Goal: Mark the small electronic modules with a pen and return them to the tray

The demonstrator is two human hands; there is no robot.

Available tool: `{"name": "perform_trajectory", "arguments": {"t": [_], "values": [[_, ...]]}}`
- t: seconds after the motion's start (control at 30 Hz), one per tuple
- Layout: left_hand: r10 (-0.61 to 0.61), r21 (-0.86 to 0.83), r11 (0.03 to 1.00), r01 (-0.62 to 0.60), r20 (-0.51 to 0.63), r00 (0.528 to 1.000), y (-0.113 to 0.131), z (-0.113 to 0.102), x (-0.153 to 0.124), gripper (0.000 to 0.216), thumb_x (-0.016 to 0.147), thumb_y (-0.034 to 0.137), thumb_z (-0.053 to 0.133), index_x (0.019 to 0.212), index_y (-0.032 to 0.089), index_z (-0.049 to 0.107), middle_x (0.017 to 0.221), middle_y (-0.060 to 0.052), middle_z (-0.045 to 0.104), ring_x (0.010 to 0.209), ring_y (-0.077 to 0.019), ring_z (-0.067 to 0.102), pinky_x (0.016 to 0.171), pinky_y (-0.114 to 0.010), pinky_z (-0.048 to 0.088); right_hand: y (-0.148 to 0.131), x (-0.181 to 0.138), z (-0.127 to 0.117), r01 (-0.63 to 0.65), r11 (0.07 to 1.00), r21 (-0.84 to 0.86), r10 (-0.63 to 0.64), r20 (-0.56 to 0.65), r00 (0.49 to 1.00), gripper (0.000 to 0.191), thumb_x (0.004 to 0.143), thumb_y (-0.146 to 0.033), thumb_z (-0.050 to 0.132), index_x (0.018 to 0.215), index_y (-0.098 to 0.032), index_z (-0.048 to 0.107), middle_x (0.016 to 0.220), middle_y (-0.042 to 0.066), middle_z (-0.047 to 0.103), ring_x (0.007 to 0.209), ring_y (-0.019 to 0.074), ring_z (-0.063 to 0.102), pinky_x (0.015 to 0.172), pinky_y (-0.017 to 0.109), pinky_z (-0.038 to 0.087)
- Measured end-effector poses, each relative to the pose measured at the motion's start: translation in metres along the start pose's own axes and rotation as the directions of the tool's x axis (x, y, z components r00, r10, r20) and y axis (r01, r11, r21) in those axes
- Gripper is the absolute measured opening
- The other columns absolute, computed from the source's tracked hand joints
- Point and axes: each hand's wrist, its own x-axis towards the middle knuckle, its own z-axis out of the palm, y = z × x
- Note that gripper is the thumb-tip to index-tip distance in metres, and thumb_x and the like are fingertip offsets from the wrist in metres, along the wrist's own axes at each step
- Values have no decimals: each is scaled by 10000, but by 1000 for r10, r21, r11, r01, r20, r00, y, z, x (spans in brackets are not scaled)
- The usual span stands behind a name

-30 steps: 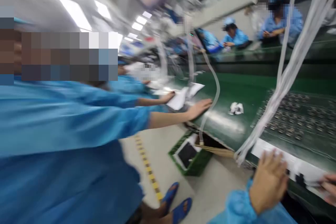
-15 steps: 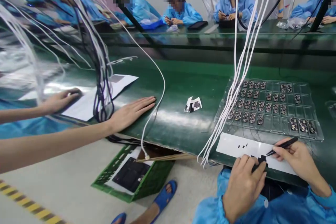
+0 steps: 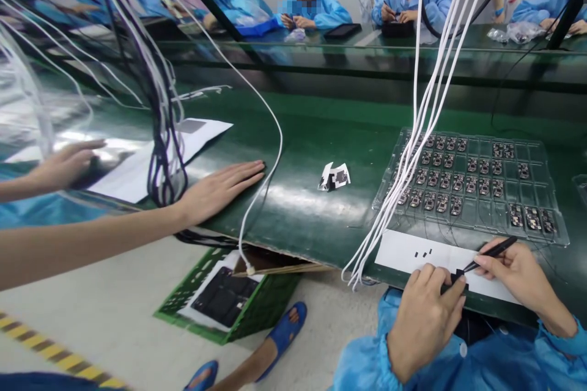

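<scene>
My left hand (image 3: 424, 317) rests at the near edge of the green belt (image 3: 302, 208), its fingers pinching a small black part (image 3: 458, 275) on a white paper strip (image 3: 413, 253). My right hand (image 3: 516, 269) holds black tweezers (image 3: 490, 253) whose tip touches that part. Just beyond the strip lies a clear plastic tray (image 3: 472, 183) with rows of small dark components.
White cables (image 3: 413, 153) hang down over the tray's left side. A co-worker's hand (image 3: 215, 189) lies flat on the belt at left, another hand (image 3: 64, 165) on white paper (image 3: 151, 159). A crumpled scrap (image 3: 334, 176) lies mid-belt. A green crate (image 3: 220, 299) stands on the floor.
One second ago the view faced left at a co-worker, blurred. It has swung to the belt ahead. My right hand now holds tweezers at the strip; my left hand pinches the part.
</scene>
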Motion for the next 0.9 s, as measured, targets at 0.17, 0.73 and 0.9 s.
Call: {"name": "perform_trajectory", "arguments": {"t": [0.17,0.73,0.9], "values": [[4,2,1000,-4,6,1000,1,-3,1,247,874,222,469,1106,211,552,901,-55,489,801,-215,447,660,-365,421,-3,0,0,-2,1000,-21,2,-5,1000,399,638,-496,724,755,-137,592,608,53,673,607,207,681,527,257,536],[7,-4,1000,-7,-32,999,-1,-1,1,245,880,227,462,1103,219,565,887,-55,485,784,-208,442,653,-365,411,-5,-1,-2,-12,1000,7,12,-2,1000,377,624,-463,757,742,-133,617,631,68,695,601,211,689,531,256,553],[3,2,1000,-3,-21,1000,-1,-2,2,247,873,224,475,1101,231,569,901,-53,489,788,-205,449,654,-357,412,-6,-1,-1,-8,1000,9,8,-10,1000,375,616,-471,762,731,-139,629,609,59,688,578,215,682,520,268,549]]}}
